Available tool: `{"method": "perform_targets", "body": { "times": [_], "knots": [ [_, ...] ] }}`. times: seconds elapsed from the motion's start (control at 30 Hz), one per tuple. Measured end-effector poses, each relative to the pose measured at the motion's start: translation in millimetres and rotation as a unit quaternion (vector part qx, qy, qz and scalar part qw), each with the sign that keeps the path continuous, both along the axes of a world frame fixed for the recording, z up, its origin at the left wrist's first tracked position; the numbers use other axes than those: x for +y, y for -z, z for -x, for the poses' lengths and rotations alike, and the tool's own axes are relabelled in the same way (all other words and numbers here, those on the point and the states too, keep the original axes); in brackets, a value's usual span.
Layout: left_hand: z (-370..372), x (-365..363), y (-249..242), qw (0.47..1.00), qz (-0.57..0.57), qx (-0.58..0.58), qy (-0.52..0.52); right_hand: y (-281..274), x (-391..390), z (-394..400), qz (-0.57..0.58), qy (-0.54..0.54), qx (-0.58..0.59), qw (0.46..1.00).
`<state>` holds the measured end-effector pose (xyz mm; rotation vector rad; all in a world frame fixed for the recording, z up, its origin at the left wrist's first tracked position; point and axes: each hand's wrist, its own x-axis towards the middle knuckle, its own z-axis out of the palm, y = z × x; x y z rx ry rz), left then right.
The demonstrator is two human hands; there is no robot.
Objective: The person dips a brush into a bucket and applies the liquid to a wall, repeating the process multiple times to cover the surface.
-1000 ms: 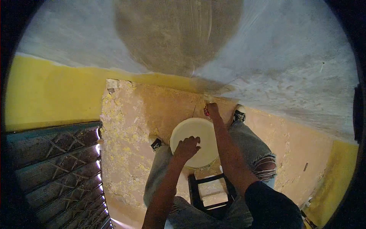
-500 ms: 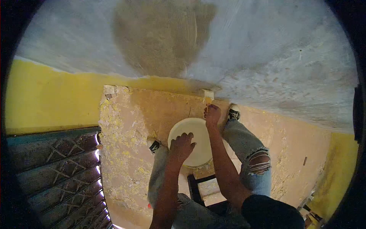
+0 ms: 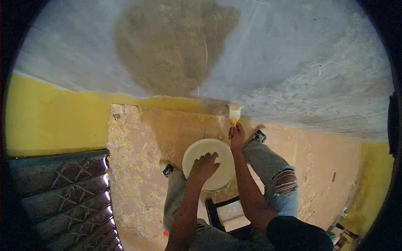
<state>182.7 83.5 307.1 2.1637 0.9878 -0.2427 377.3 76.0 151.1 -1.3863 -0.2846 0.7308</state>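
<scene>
A paintbrush [image 3: 235, 110] with pale bristles and a yellow handle is gripped in my right hand [image 3: 237, 134]. Its bristles lie against the bottom of the grey wall [image 3: 289, 79], where the yellow band meets it. Between my legs stands a round, pale bucket [image 3: 226, 179], seen from above. Over this bucket hovers my left hand [image 3: 205, 166], its fingers bent and apart, with nothing visible in them.
A large brown damp-looking patch [image 3: 167, 46] marks the wall ahead. Yellow flakes litter the floor [image 3: 134, 184]. Dark slatted shutters [image 3: 63, 196] stand at the left. Below me is a dark frame [image 3: 214, 215], and small items [image 3: 341, 238] lie at the lower right.
My right hand and the paintbrush have shifted slightly right along the wall's base. My left hand has moved a little right over the bucket. The whole view has tilted slightly.
</scene>
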Motion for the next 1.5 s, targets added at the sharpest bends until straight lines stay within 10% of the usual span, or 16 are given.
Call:
{"method": "perform_targets", "body": {
  "times": [0.33,0.43,0.53,0.93,1.13,1.27,1.5],
  "knots": [
    [-19.9,9.4,-0.1,0.999,0.042,0.033,0.011,66.2,-2.8,-5.5,0.240,-0.078,0.090,0.963],
    [-19.0,7.2,10.4,0.997,0.051,0.047,0.024,162.9,-0.3,-10.8,-0.011,-0.038,0.188,0.981],
    [-18.8,7.8,12.8,0.999,0.027,0.031,0.018,0.5,28.4,4.1,0.223,-0.035,0.087,0.970],
    [-12.7,3.3,7.6,0.998,0.018,-0.067,0.009,-220.0,-20.6,32.7,0.110,0.040,-0.047,0.992],
    [-15.1,9.6,20.1,0.999,0.019,-0.028,0.018,-176.6,-26.0,2.7,-0.026,0.046,-0.134,0.990],
    [-27.4,9.8,5.4,0.999,0.035,-0.033,0.003,-34.6,-22.1,-27.9,-0.070,0.034,-0.043,0.996],
    [-34.2,9.9,19.4,1.000,0.025,-0.002,0.017,38.2,-32.3,-38.6,0.154,0.003,0.111,0.982]
  ]
}}
